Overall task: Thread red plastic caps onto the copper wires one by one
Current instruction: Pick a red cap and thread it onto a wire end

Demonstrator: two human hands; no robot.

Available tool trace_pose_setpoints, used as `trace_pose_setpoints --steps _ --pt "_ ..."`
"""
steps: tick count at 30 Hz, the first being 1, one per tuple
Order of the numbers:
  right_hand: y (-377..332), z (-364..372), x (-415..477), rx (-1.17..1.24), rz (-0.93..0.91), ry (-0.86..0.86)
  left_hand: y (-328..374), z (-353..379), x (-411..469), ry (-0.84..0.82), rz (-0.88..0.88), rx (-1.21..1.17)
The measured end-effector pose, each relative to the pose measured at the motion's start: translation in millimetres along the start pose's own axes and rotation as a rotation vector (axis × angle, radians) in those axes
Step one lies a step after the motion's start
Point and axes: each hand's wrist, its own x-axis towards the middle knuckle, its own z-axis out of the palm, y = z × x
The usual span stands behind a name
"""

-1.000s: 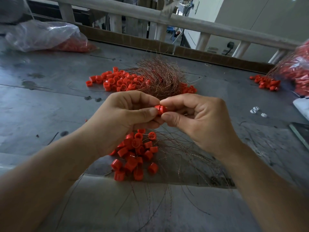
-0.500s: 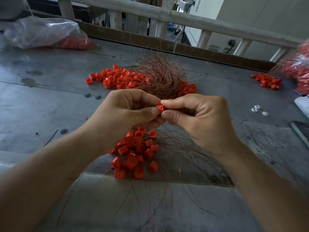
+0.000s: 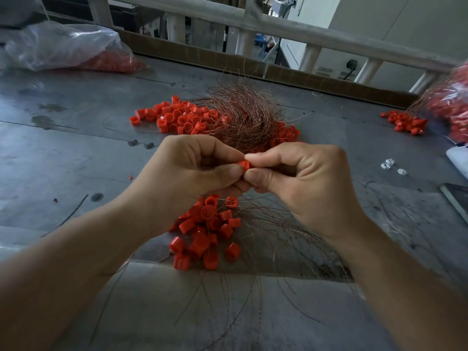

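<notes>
Pinching one red cap [image 3: 243, 165] between them, left hand [image 3: 192, 171] and right hand [image 3: 304, 178] meet mid-frame; three cap heaps [image 3: 182, 117], two wire bundles [image 3: 248, 117], grey table [image 3: 63, 153], railing [image 3: 316, 31] beyond.

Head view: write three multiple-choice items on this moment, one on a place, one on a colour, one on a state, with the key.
1. Where does the tangled copper wire bundle lie?
A. On the table, against the far pile of caps
B. Coiled on a spool
C. Draped over a chair

2. What colour are the small loose pieces at the table's right side?
A. Red
B. White
C. Blue

3. How is the raised red cap held?
A. Lying untouched on the table
B. Balanced on an open palm
C. Pinched where the fingertips of the left hand and right hand meet

Key: 1 A, the bundle rests on the table with caps spread at its left; 2 B, they show pale white on the grey surface; 3 C, thumbs and forefingers of both hands close on it.
</notes>
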Motion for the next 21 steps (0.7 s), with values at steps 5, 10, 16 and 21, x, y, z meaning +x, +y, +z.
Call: trace_pose_setpoints --steps 5,10,16,21 --pt "-0.8 -0.2 -1.3 -0.167 -0.094 -0.023 -0.8 1.0 -1.5 0.002 0.036 0.095" --pt "0.6 0.1 0.1 -0.057 -0.015 -0.019 -2.1 -0.4 -0.8 -0.013 -0.012 0.007" --pt "-1.6 -3.4 3.8 0.143 0.065 -0.046 -0.4 -1.3 1.2 -0.033 -0.06 -0.091" --pt "-0.2 -4.1 4.7 0.2 0.111 -0.108 2.3 -2.3 -0.2 -0.08 -0.077 -0.106"
